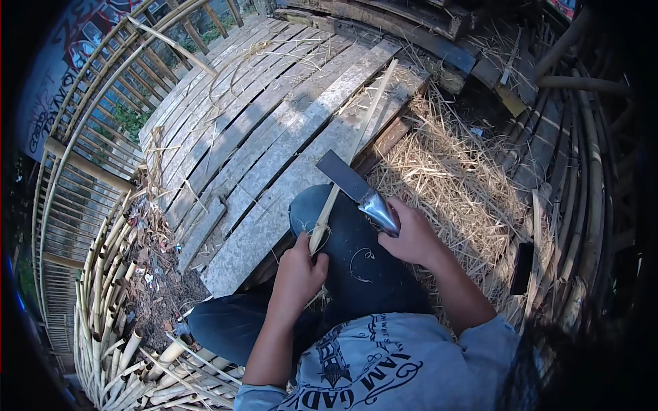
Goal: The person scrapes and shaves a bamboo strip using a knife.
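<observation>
My left hand [299, 271] is closed around the near end of a long, thin bamboo strip [372, 109], which runs away from me over my raised knee and above the wooden planks. Thin curled shavings [362, 264] cling to the strip near that hand and to my trouser leg. In my right hand [414, 235] is a broad-bladed knife [343, 176] with a shiny metal sleeve; my fingers wrap its lower part, so the grip itself is hidden. The dark blade lies across the strip just beyond the knee. Whether its edge cuts into the bamboo I cannot tell.
A plank platform [274, 130] with loose slivers stretches ahead. Straw-like shavings [449, 178] heap up at the right, near a dark phone-like object [522, 268]. Cut bamboo poles [103, 301] pile up at the left beside a bamboo fence [89, 171]; more long poles [593, 164] line the far right.
</observation>
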Motion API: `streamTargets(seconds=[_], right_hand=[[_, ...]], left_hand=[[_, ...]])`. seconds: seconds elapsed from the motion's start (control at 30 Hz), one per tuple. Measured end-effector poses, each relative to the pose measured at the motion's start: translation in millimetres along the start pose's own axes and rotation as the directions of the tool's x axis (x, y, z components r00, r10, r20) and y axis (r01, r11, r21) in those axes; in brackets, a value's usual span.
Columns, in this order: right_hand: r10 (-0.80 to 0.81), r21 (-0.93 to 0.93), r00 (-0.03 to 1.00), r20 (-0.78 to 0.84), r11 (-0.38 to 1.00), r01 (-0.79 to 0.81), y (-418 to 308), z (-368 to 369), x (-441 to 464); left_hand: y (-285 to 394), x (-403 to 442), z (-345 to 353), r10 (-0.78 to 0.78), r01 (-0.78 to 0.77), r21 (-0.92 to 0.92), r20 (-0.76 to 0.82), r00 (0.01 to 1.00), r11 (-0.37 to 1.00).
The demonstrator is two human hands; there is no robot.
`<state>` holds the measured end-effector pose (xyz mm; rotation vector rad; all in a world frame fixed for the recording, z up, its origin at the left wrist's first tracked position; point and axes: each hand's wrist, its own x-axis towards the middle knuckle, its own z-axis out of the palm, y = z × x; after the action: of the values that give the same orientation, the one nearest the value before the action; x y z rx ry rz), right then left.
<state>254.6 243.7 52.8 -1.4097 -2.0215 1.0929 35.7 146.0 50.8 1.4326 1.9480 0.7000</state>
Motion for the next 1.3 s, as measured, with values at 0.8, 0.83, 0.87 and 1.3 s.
streamTargets(seconds=[0.8, 0.83, 0.87, 1.3], right_hand=[[-0.103, -0.556, 0.966, -0.235, 0.83, -0.047, 14.9, -15.0, 43.6], [-0.234, -0.547, 0.965, -0.12, 0.826, 0.133, 6.5, -2.3, 33.7], [-0.365, -0.514, 0.931, -0.007, 0.8, 0.31, 3.0, 4.2, 29.8], [-0.237, -0.493, 0.97, -0.053, 0.851, 0.181, 26.6, 1.3, 58.8]], left_hand=[[1.7, -1.6, 5.2, 0.0, -0.004, 0.09, 0.05, 0.999, 0.996], [1.8, -1.4, 6.5, -0.005, 0.001, 0.069, 0.054, 0.999, 0.998], [3.7, -0.1, 6.6, 0.002, -0.006, 0.065, 0.063, 0.998, 0.998], [7.8, 0.3, 5.1, -0.07, 0.079, -0.042, 0.172, 0.983, 0.996]])
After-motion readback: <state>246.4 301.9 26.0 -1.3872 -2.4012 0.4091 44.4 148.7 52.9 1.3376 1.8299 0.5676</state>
